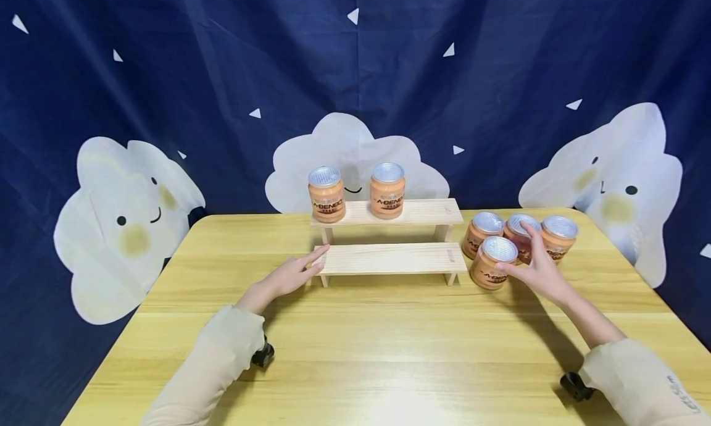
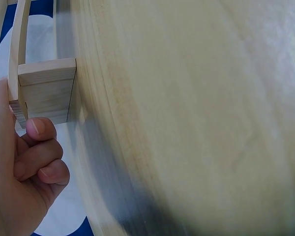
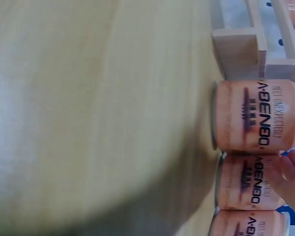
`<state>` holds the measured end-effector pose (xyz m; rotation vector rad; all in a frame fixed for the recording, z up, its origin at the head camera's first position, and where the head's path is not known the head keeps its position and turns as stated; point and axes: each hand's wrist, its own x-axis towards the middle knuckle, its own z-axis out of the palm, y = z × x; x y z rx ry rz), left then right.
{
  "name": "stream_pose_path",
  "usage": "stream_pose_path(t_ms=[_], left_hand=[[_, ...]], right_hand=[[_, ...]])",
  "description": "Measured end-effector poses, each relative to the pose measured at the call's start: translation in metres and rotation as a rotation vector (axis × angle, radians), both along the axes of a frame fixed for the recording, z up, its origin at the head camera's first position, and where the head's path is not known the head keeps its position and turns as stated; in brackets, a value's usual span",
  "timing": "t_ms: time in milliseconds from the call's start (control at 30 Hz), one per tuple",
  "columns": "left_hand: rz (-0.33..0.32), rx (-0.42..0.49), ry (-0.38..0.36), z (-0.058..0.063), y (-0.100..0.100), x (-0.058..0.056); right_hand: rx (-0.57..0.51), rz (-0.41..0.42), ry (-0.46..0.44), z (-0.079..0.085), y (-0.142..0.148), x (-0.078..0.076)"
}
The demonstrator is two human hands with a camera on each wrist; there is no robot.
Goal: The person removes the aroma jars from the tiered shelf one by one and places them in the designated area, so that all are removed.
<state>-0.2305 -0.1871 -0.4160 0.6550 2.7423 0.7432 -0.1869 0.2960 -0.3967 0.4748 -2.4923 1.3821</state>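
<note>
My left hand point(image 1: 289, 276) grips the left end of the lower wooden shelf point(image 1: 389, 259); its thumb lies on top and its curled fingers point(image 2: 42, 152) are underneath. On the right, my right hand point(image 1: 539, 268) is at the front orange can point(image 1: 489, 273), thumb at its right side. The index finger reaches over the lid of the middle can point(image 1: 519, 244) behind it. In the right wrist view, the fingertips point(image 3: 287, 167) are beside the front can point(image 3: 250, 115), with no curl round it. Each can has a silvery ribbed lid and dark lettering.
Two similar cans, a left one point(image 1: 327, 197) and a right one point(image 1: 387, 194), stand on the upper wooden shelf point(image 1: 428, 212). Another can point(image 1: 483, 231) is close to the shelf's right end, and one point(image 1: 558, 236) is farther right. A blue curtain point(image 1: 355, 55) hangs behind the table point(image 1: 361, 346).
</note>
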Motion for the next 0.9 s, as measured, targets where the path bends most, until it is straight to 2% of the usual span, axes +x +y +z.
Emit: stream_pose_path(t_ms=[433,533,733,900], left_hand=[[0.005,0.002,0.006,0.001,0.0,0.001],[0.004,0.013,0.005,0.002,0.001,0.001],[0.006,0.021,-0.004,0.004,0.002,0.002],[0.003,0.017,0.003,0.003,0.002,0.001]], right_hand=[[0.078,0.016,-0.007,0.03,-0.012,-0.014],[0.065,0.029,-0.006,0.034,-0.019,-0.019],[0.034,-0.007,0.011,0.043,-0.041,-0.028],[-0.016,0.046,0.002,0.048,-0.066,-0.037]])
